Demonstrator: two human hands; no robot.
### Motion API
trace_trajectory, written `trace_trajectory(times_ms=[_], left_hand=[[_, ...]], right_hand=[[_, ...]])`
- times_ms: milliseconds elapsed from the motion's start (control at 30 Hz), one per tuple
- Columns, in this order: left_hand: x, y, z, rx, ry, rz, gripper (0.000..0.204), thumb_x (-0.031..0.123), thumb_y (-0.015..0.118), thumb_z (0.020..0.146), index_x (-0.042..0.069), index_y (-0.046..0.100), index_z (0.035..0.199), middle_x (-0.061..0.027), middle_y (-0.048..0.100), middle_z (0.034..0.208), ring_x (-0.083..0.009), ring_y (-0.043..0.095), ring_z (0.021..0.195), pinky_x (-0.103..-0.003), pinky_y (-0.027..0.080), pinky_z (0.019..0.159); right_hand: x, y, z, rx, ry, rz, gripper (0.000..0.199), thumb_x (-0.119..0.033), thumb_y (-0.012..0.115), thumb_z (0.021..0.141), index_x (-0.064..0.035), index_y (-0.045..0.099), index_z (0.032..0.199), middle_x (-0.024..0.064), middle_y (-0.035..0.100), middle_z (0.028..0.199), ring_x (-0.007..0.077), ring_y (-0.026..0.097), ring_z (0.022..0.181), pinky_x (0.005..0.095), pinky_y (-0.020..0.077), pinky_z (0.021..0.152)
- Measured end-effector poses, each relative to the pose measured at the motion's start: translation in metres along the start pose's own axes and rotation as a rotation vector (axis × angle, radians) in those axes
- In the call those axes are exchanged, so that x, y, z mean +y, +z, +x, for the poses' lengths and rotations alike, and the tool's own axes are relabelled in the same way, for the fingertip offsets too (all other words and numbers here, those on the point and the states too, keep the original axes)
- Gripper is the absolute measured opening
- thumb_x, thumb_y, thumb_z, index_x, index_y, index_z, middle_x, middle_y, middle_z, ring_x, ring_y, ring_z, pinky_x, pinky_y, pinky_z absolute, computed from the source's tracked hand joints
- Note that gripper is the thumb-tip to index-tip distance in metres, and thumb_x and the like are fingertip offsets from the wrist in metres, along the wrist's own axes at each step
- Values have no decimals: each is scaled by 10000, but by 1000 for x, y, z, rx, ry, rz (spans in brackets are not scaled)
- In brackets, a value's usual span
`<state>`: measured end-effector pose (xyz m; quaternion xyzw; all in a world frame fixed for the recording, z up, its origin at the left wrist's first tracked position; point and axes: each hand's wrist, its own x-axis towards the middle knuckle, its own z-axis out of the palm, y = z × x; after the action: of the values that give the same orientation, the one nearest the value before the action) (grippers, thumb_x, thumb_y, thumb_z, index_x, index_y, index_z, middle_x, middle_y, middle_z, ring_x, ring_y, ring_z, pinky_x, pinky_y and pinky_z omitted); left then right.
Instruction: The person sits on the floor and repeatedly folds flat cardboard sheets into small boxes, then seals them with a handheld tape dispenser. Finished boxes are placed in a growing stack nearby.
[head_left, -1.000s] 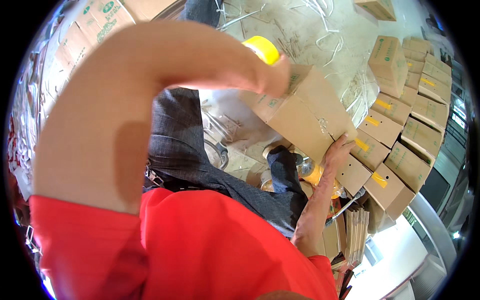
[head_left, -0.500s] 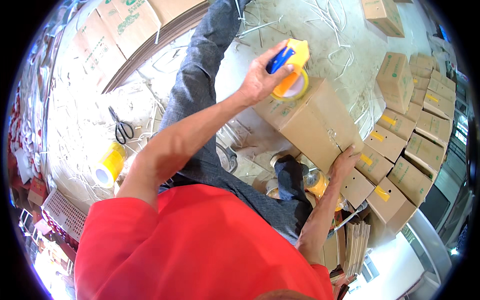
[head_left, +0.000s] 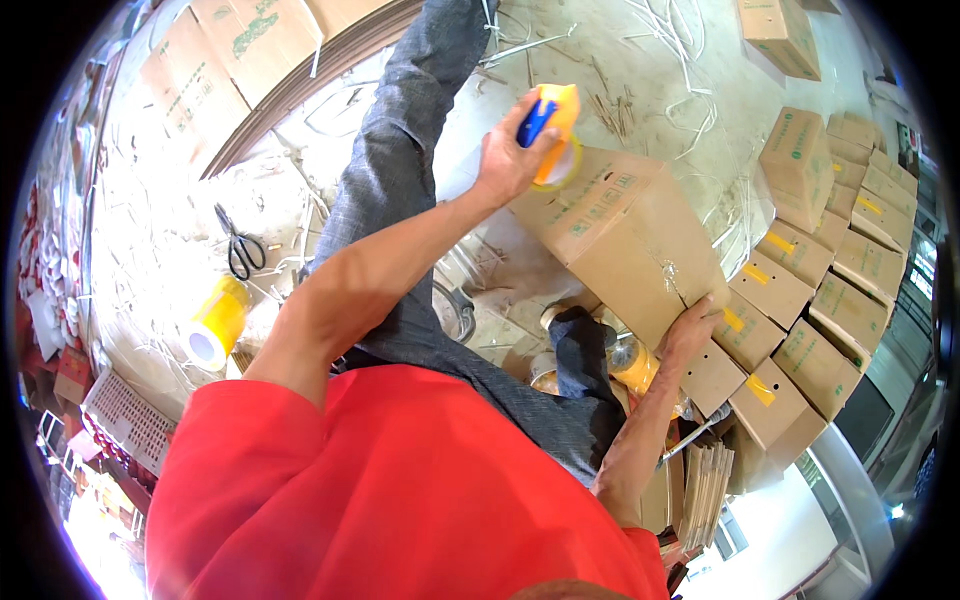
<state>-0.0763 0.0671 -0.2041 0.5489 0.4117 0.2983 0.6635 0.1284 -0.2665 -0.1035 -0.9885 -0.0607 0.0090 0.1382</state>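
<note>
Brown carton [head_left: 640, 255], littered pale floor [head_left: 650, 130], box rows [head_left: 778, 292].

Matt brown cardboard forms the carton [head_left: 625, 245], smooth across its panels, with a glossy, crinkled strip of clear plastic tape [head_left: 670, 270] on top. The tape dispenser [head_left: 566, 105] looks like smooth orange and blue plastic. A yellow tape roll [head_left: 228, 303] has a shiny plastic film surface around a pale, matt core. The scissors [head_left: 240, 252] have smooth black handles, apparently plastic. The trousers [head_left: 385, 165] are rough-looking dark denim; the shirt [head_left: 400, 470] is soft, matt red cloth. Thin white plastic-looking straps [head_left: 690, 55] litter a hard, dusty, scuffed floor [head_left: 570, 60].
</note>
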Motion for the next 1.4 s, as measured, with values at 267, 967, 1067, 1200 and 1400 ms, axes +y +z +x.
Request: trace_trajectory(times_ms=[267, 967, 1067, 1200, 1400], left_hand=[[-50, 6, -29, 44, -12, 8, 689, 209, 764, 939, 47, 482, 1547, -197, 656, 1403, -257, 671, 1232, -364, 497, 1073], [-50, -13, -36, 19, -98, 490, 806, 283, 762, 902, 158, 393, 1608, -225, 624, 1325, -409, 658, 1099, -482, 486, 980], [-48, -17, -53, 49, 98, 790, 795, 203, 677, 936, 245, 320, 1645, -246, 544, 1286, -397, 590, 1114, -495, 377, 995], [-82, -35, -58, -101, 231, 1147, 803, 62, 627, 918, 209, 324, 1647, -220, 565, 1272, -392, 582, 1165, -515, 367, 1012], [9, -18, -65, -19, 458, 725, 839, 104, 731, 876, 159, 350, 1622, -191, 595, 1241, -378, 586, 1175, -530, 409, 961]], right_hand=[[-9, -5, 5, -25, -38, 13, 811, -550, 408, 1083, 127, 350, 1527, 371, 527, 1445, 501, 543, 1313, 497, 428, 1090], [30, -9, 7, 74, -82, 63, 790, -535, 415, 1084, 115, 372, 1531, 344, 553, 1450, 488, 548, 1331, 491, 429, 1095], [69, -18, 11, 45, -27, 240, 746, -513, 398, 1099, 108, 416, 1511, 305, 560, 1462, 442, 553, 1331, 468, 421, 1108], [106, -23, -1, -46, 145, 628, 665, -455, 380, 1117, 98, 476, 1472, 256, 576, 1441, 369, 569, 1278, 439, 430, 1094], [250, -6, -7, -33, 58, 854, 592, -394, 350, 1122, 65, 492, 1469, 205, 607, 1383, 309, 591, 1232, 426, 491, 1028]])
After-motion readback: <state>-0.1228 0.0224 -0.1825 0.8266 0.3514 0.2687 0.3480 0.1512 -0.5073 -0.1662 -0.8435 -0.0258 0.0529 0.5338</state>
